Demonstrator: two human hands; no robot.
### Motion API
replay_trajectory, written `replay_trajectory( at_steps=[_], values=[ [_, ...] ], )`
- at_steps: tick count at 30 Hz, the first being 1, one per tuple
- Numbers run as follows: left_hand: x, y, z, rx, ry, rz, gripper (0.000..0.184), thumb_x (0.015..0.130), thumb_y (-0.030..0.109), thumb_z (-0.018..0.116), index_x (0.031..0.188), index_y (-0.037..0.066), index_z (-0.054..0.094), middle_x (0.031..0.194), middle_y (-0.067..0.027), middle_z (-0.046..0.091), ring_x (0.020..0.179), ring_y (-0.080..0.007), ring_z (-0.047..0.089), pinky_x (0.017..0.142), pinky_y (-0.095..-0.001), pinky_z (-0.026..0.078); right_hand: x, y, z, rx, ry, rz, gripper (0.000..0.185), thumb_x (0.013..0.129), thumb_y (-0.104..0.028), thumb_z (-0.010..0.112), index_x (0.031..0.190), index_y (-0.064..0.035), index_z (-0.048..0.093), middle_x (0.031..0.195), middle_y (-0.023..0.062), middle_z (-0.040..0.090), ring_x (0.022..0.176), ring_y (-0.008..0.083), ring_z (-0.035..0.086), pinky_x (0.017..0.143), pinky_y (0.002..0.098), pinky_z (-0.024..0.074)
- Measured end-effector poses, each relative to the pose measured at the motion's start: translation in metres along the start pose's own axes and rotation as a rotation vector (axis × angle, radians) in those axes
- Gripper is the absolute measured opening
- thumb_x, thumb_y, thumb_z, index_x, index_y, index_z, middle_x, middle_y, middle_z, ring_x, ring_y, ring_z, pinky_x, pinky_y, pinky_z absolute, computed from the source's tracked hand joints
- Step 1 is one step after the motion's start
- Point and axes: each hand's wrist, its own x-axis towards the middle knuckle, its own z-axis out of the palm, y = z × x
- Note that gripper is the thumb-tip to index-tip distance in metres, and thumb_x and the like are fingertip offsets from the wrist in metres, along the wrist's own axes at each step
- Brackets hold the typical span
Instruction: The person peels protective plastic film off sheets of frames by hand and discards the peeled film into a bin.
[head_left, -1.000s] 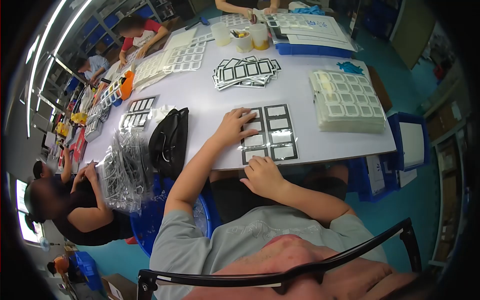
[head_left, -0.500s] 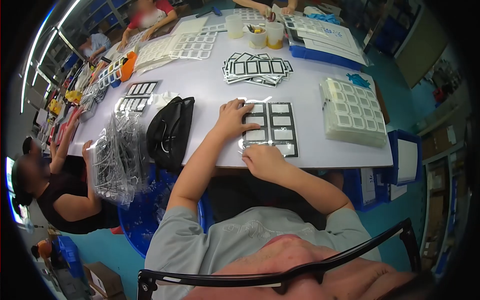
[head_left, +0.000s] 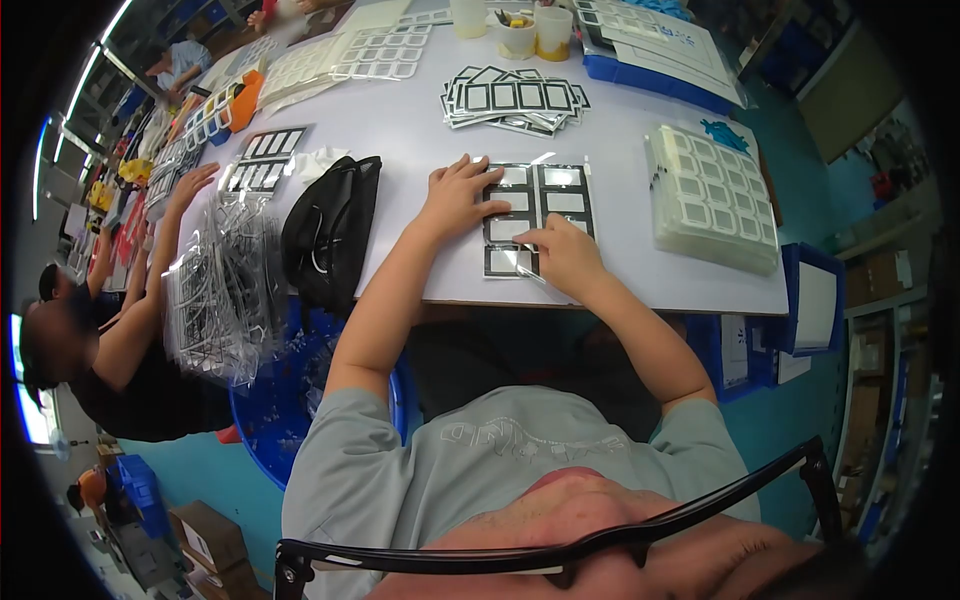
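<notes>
On the near part of the table lies a clear plastic sheet (head_left: 512, 263) printed with black-framed white rectangles in two columns. My left hand (head_left: 458, 198) rests on its left edge with fingers spread, holding nothing. Over the lower right of the sheet is my right hand (head_left: 570, 258), its fingers curled and its thumb pointing left across the print. Whatever the right fingers may grip is too small to make out; this hand hides the sheet's lower right corner. Beyond the sheet sits a loose pile of similar black-framed cards (head_left: 515, 98).
To the right stands a thick stack of white-framed sheets (head_left: 710, 200) with a blue scrap (head_left: 725, 135) behind it. A black pouch (head_left: 330, 230) and bagged plastic sheets (head_left: 225, 290) are at the left, beside a co-worker's arm (head_left: 165, 235). Cups (head_left: 552, 35) stand farther back.
My right hand has moved from the sheet's lower left corner up and right across it. My left hand stays on the left edge. The co-worker's hand at the left has reached farther forward.
</notes>
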Motion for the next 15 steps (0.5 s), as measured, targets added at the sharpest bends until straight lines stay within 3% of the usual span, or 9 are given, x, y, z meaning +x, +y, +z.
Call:
replay_trajectory(
  at_steps=[3,6,9,12,15],
  values=[
    [0.004,-0.007,0.004,-0.069,-0.027,-0.030,0.069,0.092,0.060,0.074,0.148,0.021,0.066,0.162,-0.0114,0.053,0.157,-0.0367,0.037,0.124,-0.0552,0.022,-0.006,-0.002,-0.009,-0.076,0.017,0.038,0.035,0.094,-0.007,0.062,0.113,-0.0250,0.085,0.093,0.0104,0.060,0.083,0.0324,0.068,0.076,0.0461,0.0567],
    [0.001,-0.008,0.003,-0.019,-0.038,0.022,0.080,0.085,0.065,0.077,0.150,0.021,0.064,0.164,-0.0122,0.050,0.158,-0.0387,0.033,0.125,-0.0560,0.020,-0.009,0.001,-0.012,-0.150,0.041,0.091,0.036,0.095,-0.008,0.061,0.116,-0.0252,0.085,0.095,0.0115,0.060,0.087,0.0321,0.067,0.077,0.0466,0.0567],
    [-0.004,-0.010,-0.007,-0.002,-0.080,0.129,0.101,0.070,0.071,0.085,0.154,0.021,0.060,0.167,-0.0138,0.045,0.159,-0.0410,0.030,0.127,-0.0571,0.018,-0.013,0.000,-0.015,-0.175,0.065,0.159,0.034,0.097,-0.010,0.061,0.116,-0.0239,0.085,0.098,0.0130,0.060,0.092,0.0331,0.066,0.078,0.0473,0.0564],
    [-0.005,0.000,-0.016,0.030,-0.136,0.110,0.120,0.055,0.071,0.093,0.158,0.023,0.055,0.171,-0.0150,0.039,0.160,-0.0409,0.028,0.128,-0.0568,0.017,-0.017,0.004,-0.016,-0.205,0.096,0.217,0.035,0.096,-0.010,0.061,0.117,-0.0248,0.085,0.098,0.0125,0.060,0.096,0.0331,0.064,0.079,0.0473,0.0553],
    [-0.003,0.002,-0.018,0.019,-0.133,0.098,0.127,0.048,0.073,0.094,0.157,0.021,0.054,0.167,-0.0157,0.043,0.159,-0.0425,0.030,0.127,-0.0579,0.019,-0.020,0.013,-0.026,-0.259,0.135,0.267,0.035,0.095,-0.010,0.062,0.117,-0.0259,0.085,0.097,0.0115,0.059,0.097,0.0325,0.063,0.079,0.0470,0.0536]
  ],
)
